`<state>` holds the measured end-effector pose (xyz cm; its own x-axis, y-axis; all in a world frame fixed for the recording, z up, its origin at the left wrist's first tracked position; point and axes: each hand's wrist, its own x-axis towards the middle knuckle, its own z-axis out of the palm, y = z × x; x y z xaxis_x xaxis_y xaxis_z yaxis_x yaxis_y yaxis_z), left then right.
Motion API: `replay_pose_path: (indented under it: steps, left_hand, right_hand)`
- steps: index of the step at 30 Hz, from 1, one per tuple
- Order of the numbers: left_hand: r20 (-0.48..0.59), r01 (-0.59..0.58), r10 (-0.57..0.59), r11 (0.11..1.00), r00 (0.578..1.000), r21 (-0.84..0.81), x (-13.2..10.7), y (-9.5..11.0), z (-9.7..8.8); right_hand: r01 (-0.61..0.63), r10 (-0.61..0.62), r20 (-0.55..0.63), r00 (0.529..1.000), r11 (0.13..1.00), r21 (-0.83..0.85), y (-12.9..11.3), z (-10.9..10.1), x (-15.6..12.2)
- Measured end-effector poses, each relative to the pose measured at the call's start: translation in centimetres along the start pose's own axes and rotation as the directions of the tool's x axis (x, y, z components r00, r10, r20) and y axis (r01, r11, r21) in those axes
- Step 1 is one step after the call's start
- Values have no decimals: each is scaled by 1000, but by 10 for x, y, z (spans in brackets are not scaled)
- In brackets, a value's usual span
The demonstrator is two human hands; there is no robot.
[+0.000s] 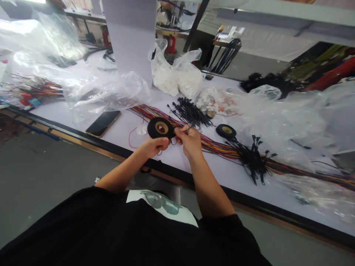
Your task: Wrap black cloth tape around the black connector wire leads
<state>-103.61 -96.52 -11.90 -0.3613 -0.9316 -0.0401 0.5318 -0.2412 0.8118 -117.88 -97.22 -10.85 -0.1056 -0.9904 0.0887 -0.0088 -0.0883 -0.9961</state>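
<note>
My left hand (154, 145) is closed around a black tape roll (160, 128), holding it up above the near part of the white table (177, 157). My right hand (189, 139) pinches the loose end of the tape right beside the roll, close to thin black wires. A long bundle of coloured wires (222, 147) lies across the table just behind both hands. A second black tape roll (226, 130) lies flat to the right of my right hand.
A phone (103, 122) lies at the left near the table's black edge (83, 137). Black cable ties (191, 112) and black connectors (253, 157) lie on the wire bundle. Clear plastic bags (105, 90) and bags of white parts (177, 75) crowd the back.
</note>
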Motion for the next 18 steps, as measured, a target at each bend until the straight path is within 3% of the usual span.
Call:
replay_pose_path:
  steps: [3, 6, 9, 11, 13, 16, 18]
  left_hand:
    - [118, -220, 200, 956, 973, 192, -7, 2, -6]
    - [264, -254, 172, 914, 949, 317, -5, 1, -8]
    - [147, -313, 280, 767, 949, 560, 2, -6, -3]
    - [77, -342, 418, 608, 905, 716, 7, -9, 2]
    - [74, -345, 499, 477, 863, 808, 9, -10, 5]
    - [98, -360, 554, 386, 827, 849, 10, -8, 5]
    - [115, -394, 588, 373, 801, 840, 11, -7, 4]
  right_hand:
    - [-28, 28, 4, 1000, 999, 33, 0, -1, 0]
    - [75, -75, -1, 997, 995, -67, -3, -5, -1]
    - [220, -212, 59, 975, 949, -225, -7, -8, -4]
    - [282, -269, 86, 959, 918, -279, -8, -9, -4]
    - [318, -315, 59, 947, 902, -291, -8, -8, -4]
    - [286, -292, 21, 956, 917, -277, -6, -6, -2]
    - [238, -227, 72, 971, 932, -275, -5, -5, -2]
